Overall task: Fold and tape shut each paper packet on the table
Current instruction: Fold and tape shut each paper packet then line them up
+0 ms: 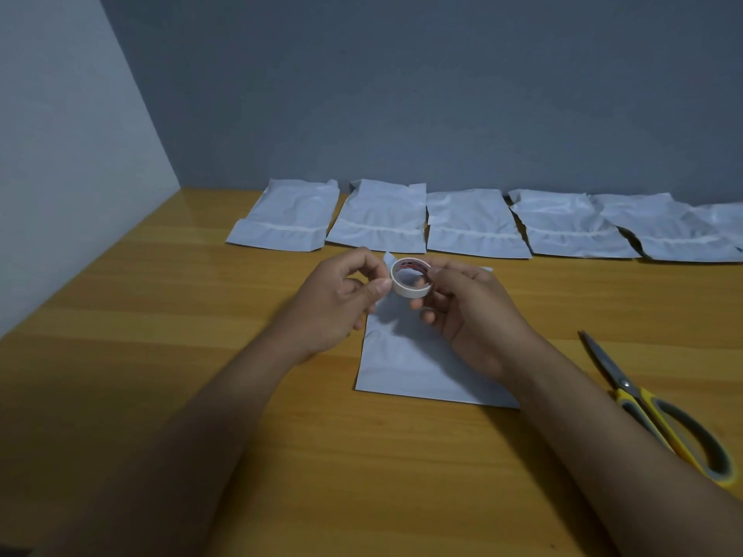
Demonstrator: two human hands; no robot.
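Both hands hold a tape roll (411, 281) above a packet (406, 355) lying mid-table (161, 315): left hand (341, 303) pinches its left edge, right hand (466, 311) grips its right side. Five packets (474, 229) line the far edge. Scissors (659, 408) lie right.

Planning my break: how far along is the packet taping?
Five packets in the back row already show a tape strip across a folded flap, so they look done. Both hands, left and right, hold the tape roll above a sixth packet, not visibly taped. The scissors lie unused.
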